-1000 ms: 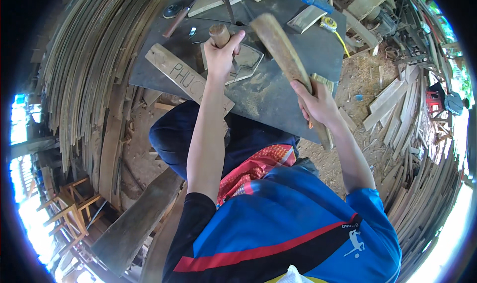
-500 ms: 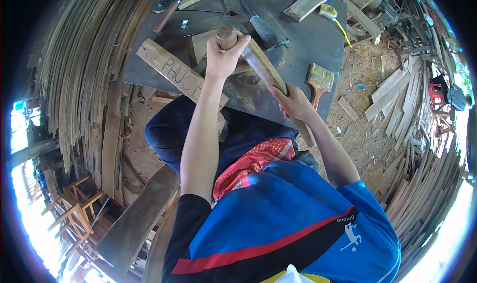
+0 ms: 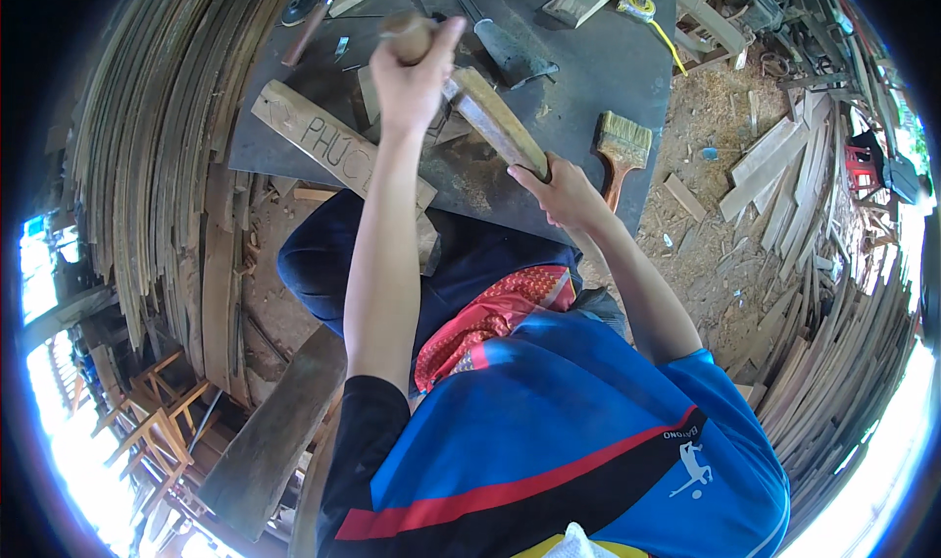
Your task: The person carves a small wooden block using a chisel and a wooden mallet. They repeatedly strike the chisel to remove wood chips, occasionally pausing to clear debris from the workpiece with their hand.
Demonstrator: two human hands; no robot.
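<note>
1. The left hand (image 3: 410, 92) is wrapped around a fat, round wooden handle (image 3: 407, 36), with its thumb poking out. The handle's top sticks up past the fist.
2. The right hand (image 3: 567, 193) is curled tight around a long wooden club (image 3: 500, 125). The club's far end points up at the left hand. That spot is blurry, so I can't tell if the two touch.
3. A wooden board with carved letters (image 3: 338, 144) lies on the dark table (image 3: 598, 73), down and left of the left fist.
4. A wide paintbrush (image 3: 625, 141) lies just right of the right hand.
5. A yellow tape measure (image 3: 637, 6) sits farther up, beyond that grip.
</note>
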